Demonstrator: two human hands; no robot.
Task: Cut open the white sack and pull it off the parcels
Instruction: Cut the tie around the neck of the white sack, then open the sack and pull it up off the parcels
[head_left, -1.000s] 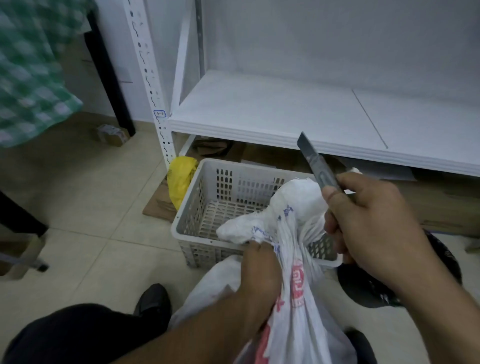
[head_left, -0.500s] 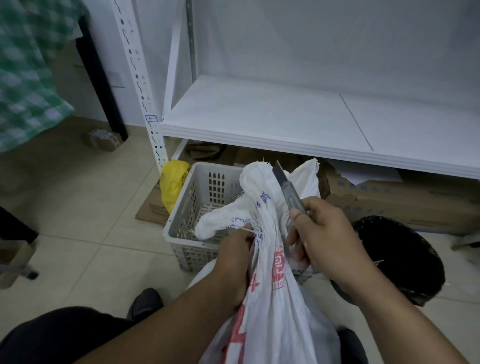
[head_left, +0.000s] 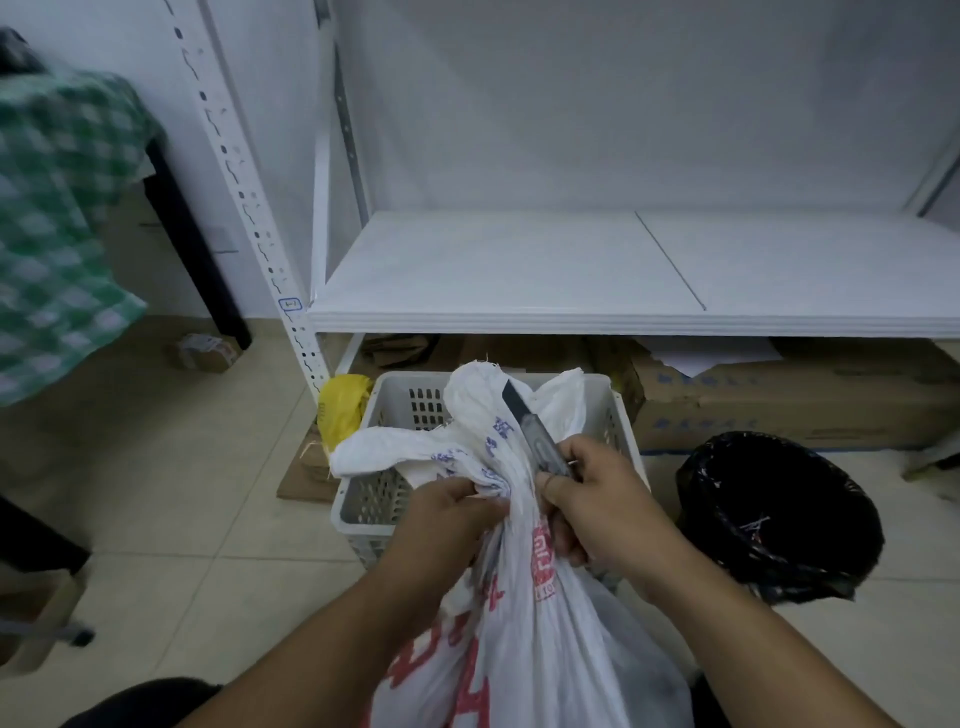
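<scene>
A white woven sack (head_left: 524, 639) with red and blue print stands in front of me, its neck bunched and tied. My left hand (head_left: 441, 525) grips the gathered neck from the left. My right hand (head_left: 602, 509) is closed on a grey utility knife (head_left: 535, 431), whose blade points up and away and lies against the right side of the sack's neck, just above the knot. The loose top of the sack flops over to the left above my hands. The parcels inside are hidden by the sack.
A white perforated plastic basket (head_left: 618, 421) sits on the floor right behind the sack. A bin lined with a black bag (head_left: 779, 514) stands at the right. A white metal shelf (head_left: 519, 270) spans the back, with cardboard boxes (head_left: 789, 400) and a yellow bag (head_left: 343, 405) beneath it.
My right hand brought the knife down from beside the sack's top and laid the blade against the neck. My view shifted upward; my left hand kept its grip.
</scene>
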